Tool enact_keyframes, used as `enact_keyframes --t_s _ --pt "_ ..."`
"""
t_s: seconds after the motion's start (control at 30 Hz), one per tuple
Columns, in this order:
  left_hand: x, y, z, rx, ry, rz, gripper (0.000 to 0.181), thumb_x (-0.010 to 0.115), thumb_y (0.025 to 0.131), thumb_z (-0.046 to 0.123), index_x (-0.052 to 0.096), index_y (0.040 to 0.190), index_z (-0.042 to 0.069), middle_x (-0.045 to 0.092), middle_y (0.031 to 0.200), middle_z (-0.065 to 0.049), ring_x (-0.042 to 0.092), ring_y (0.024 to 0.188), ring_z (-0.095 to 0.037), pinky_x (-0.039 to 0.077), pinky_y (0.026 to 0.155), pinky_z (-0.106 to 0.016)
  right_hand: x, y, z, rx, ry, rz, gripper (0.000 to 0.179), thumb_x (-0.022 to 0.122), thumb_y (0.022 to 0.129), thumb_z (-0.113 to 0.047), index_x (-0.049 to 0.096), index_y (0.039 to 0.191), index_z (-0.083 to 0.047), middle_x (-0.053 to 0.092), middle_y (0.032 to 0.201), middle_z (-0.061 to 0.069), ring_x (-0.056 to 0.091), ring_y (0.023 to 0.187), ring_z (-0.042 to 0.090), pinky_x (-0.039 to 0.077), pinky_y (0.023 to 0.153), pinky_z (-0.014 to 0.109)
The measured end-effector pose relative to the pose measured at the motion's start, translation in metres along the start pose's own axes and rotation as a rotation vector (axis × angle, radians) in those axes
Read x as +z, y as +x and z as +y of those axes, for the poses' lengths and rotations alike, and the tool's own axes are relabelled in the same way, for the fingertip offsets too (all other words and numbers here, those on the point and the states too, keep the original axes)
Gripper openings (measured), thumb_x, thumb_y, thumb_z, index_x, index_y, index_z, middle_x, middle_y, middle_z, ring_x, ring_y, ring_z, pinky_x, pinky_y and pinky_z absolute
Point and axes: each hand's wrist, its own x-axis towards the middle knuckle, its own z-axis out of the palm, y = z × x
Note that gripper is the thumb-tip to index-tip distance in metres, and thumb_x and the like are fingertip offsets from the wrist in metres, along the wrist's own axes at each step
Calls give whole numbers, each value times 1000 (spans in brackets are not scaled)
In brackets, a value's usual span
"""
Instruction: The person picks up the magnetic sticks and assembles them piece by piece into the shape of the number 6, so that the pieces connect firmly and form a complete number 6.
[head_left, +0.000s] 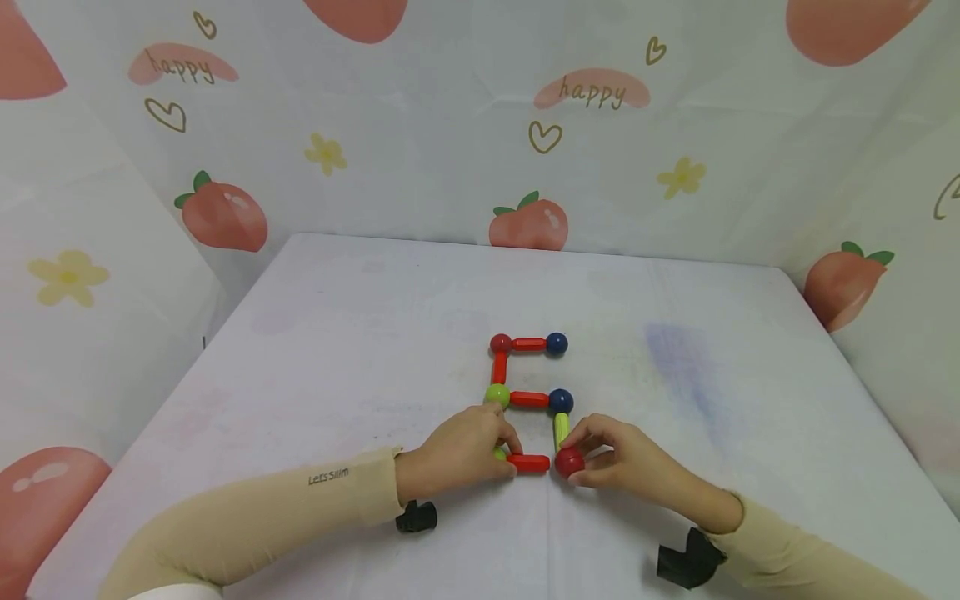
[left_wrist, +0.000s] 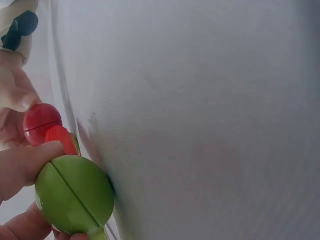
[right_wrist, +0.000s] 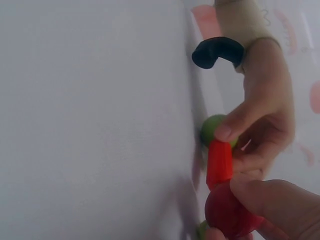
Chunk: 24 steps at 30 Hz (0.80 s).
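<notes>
My left hand (head_left: 465, 450) pinches the lower green ball (left_wrist: 75, 195), mostly covered by the fingers in the head view. From it a red rod (head_left: 529, 463) points right. My right hand (head_left: 626, 462) holds a red ball (head_left: 570, 462) between thumb and fingers, close to that rod's free end; whether they touch I cannot tell. A yellow-green rod (head_left: 562, 430) runs from this ball up to a blue ball (head_left: 560, 401). A middle red rod (head_left: 529, 400) links the blue ball to an upper green ball (head_left: 497, 395). Whatever joins the two green balls is hidden behind my left hand.
Above the upper green ball, an upright red rod (head_left: 499, 367) leads to another red ball (head_left: 500, 342). A top red rod (head_left: 529, 343) and second blue ball (head_left: 557, 342) extend rightward. All lie on the white table (head_left: 360, 333), with a patterned cloth (head_left: 450, 125) behind.
</notes>
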Motion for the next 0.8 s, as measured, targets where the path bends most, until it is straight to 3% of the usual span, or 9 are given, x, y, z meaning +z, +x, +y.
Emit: enact_keyframes --t_s 0.43,0.8 --pt "-3 0 -7 20 -59 -25 15 79 73 25 73 88 26 48 81 6 46 71 -8 38 57 -19 7 4 2 -1 -13 -9 34 78 74 -17 61 102 -9 62 104 10 60 88 9 55 74 21" --pt "-2 0 -9 22 -71 -23 15 79 73 25 73 87 25 48 81 6 46 70 -8 37 56 -19 1 5 -2 53 -4 -6 40 78 74 -25 58 106 -10 61 101 7 59 90 17 55 75 22"
